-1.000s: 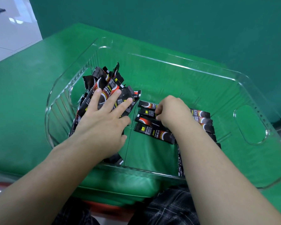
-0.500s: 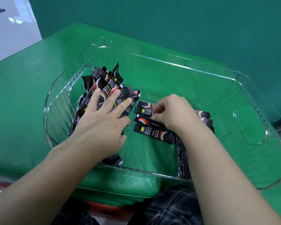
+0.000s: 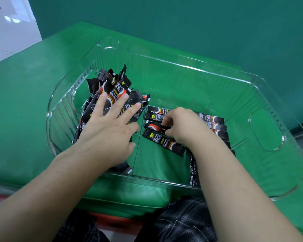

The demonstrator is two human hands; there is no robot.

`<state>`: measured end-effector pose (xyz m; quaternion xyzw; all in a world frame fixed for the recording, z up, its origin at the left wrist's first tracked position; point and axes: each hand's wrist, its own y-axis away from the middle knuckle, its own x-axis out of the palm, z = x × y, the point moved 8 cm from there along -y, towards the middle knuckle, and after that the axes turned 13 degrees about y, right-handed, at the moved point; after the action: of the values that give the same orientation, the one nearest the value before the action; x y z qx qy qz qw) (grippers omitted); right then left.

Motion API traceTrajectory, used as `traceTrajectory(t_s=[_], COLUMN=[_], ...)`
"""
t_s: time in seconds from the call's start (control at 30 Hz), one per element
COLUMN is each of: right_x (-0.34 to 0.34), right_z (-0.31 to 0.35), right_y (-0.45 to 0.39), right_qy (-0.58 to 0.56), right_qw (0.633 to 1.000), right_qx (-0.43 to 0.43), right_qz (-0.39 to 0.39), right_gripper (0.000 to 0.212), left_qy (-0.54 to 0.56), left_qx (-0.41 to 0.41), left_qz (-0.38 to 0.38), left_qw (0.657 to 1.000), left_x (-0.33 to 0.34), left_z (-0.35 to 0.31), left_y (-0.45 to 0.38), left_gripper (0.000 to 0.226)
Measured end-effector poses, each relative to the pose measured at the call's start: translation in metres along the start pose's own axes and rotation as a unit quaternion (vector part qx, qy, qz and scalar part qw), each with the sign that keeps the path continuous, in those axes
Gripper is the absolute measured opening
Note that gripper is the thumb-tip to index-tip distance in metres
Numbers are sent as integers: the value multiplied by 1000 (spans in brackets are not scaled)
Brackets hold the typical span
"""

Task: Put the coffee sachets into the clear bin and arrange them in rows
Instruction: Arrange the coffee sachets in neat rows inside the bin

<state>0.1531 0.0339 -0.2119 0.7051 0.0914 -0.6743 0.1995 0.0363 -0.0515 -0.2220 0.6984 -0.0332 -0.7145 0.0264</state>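
Green table [image 3: 33,102]: right hand [image 3: 185,126] shifted left, pinching sachet [image 3: 157,127].

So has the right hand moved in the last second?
Yes. The right hand slid slightly nearer, down the sachet row, while the clear bin stayed put.

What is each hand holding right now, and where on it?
The right hand pinches one coffee sachet in the row, partway along it. The left hand holds nothing; its straight fingers press flat on the loose sachet pile.
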Motion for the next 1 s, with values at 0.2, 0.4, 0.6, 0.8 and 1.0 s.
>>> traceTrajectory(t_s=[0.2, 0.4, 0.6, 0.8, 1.0], right_x=[-3, -4, 7, 2, 2], right_z=[-4, 6, 11, 9, 8], right_y=[-2, 19, 18, 10, 6], right_qy=[0, 0, 36, 49, 47], right_qw=[1000, 997, 995, 998, 999], right_qx=[8, -21, -23, -10, -4], right_qz=[-25, 78, 92, 30, 10], right_gripper=[26, 22, 21, 33, 30], left_qy=[0, -3, -1, 5, 8], left_qx=[0, -1, 1, 1, 2], left_qz=[2, 3, -1, -2, -4], left_qw=[1000, 1000, 1000, 1000, 1000], left_x=[-1, -1, -1, -1, -1], left_z=[-1, -1, -1, -1, -1], left_y=[-1, 0, 0, 0, 0], left_gripper=[50, 50, 51, 49, 49])
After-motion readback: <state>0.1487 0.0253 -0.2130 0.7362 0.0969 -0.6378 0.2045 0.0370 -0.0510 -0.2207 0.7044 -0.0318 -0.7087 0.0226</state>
